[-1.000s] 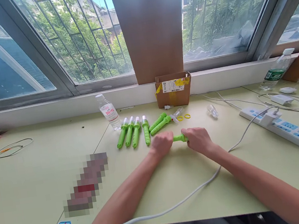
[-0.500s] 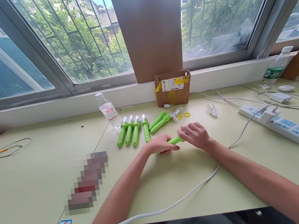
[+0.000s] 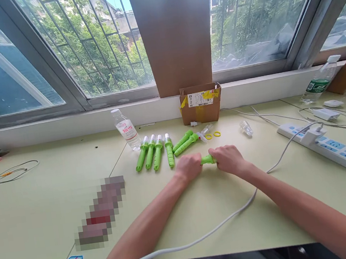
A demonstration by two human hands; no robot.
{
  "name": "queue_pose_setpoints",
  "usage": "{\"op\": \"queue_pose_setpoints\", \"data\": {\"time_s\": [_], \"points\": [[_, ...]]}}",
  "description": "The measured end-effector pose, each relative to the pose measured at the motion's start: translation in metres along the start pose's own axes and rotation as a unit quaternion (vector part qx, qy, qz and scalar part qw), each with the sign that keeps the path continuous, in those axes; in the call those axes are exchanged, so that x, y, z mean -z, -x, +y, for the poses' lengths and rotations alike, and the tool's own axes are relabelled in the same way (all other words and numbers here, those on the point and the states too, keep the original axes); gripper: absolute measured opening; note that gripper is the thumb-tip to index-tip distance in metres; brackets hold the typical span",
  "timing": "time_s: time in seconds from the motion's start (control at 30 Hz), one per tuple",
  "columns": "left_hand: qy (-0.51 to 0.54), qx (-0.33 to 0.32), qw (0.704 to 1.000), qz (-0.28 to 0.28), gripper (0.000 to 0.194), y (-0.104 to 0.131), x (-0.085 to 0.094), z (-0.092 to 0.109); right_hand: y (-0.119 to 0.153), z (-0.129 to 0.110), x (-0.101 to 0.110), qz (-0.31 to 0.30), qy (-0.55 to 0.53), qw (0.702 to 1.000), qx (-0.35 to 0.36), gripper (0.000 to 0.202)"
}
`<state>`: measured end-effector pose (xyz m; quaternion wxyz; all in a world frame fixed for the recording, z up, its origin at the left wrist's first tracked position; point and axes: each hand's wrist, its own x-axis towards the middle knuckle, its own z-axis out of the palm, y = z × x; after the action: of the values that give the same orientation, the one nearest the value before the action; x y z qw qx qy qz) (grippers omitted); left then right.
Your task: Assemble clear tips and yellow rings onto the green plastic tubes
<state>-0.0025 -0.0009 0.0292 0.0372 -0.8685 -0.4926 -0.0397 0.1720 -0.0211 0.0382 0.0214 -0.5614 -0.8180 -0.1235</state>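
Bright daylight came through the windows (image 3: 248,20) behind the board (image 3: 176,39), leaving its near face in shade. Sky (image 3: 125,0) beside the board's top was very bright. Hazy glare lay on the windows right of the board. Table (image 3: 32,209) below was evenly lit, soft shadow under left hand (image 3: 189,165) and right hand (image 3: 229,159). Label (image 3: 200,99) print below the board was unreadable. Mosaic patch (image 3: 101,212) sat lower left of board. Wide-angle stretch slanted frames (image 3: 323,5) either side of it.

Both hands (image 3: 188,166) (image 3: 229,159) curled, close together
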Motion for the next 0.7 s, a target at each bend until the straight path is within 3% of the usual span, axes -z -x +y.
{"op": "queue_pose_setpoints", "data": {"time_s": [0.07,0.13,0.27,0.33,0.37,0.4,0.47,0.5,0.57,0.7], "points": [[-0.002,-0.004,1.000,0.000,0.020,0.000,-0.001,0.001,0.000,0.000,0.000,-0.012,-0.006,1.000,-0.003,0.020],[-0.005,-0.001,1.000,0.003,0.022,-0.001,-0.002,0.002,-0.001,0.000,-0.006,0.014,-0.009,1.000,-0.005,0.020],[0.032,0.018,0.999,0.008,0.014,-0.002,0.005,-0.001,-0.005,0.001,-0.021,0.144,0.021,0.989,0.019,0.018],[0.117,0.009,0.993,-0.026,0.010,0.000,0.015,-0.007,-0.006,0.003,-0.026,0.220,0.051,0.973,0.046,0.020],[0.183,0.002,0.980,-0.074,0.014,0.001,0.022,-0.011,-0.006,0.004,-0.026,0.257,0.063,0.962,0.064,0.021],[0.262,-0.003,0.952,-0.157,0.020,0.003,0.028,-0.015,-0.005,0.004,-0.026,0.292,0.073,0.950,0.084,0.021],[0.385,-0.015,0.871,-0.306,0.029,0.007,0.037,-0.020,-0.004,0.004,-0.025,0.345,0.082,0.927,0.124,0.019],[0.412,-0.016,0.848,-0.333,0.033,0.008,0.040,-0.022,-0.003,0.005,-0.025,0.360,0.082,0.919,0.137,0.018],[0.415,-0.001,0.853,-0.317,0.037,0.009,0.038,-0.021,-0.003,0.005,-0.023,0.370,0.078,0.915,0.143,0.018],[0.335,0.047,0.929,-0.150,0.030,0.006,0.020,-0.010,-0.003,0.008,-0.021,0.352,0.092,0.924,0.117,0.019]]}}
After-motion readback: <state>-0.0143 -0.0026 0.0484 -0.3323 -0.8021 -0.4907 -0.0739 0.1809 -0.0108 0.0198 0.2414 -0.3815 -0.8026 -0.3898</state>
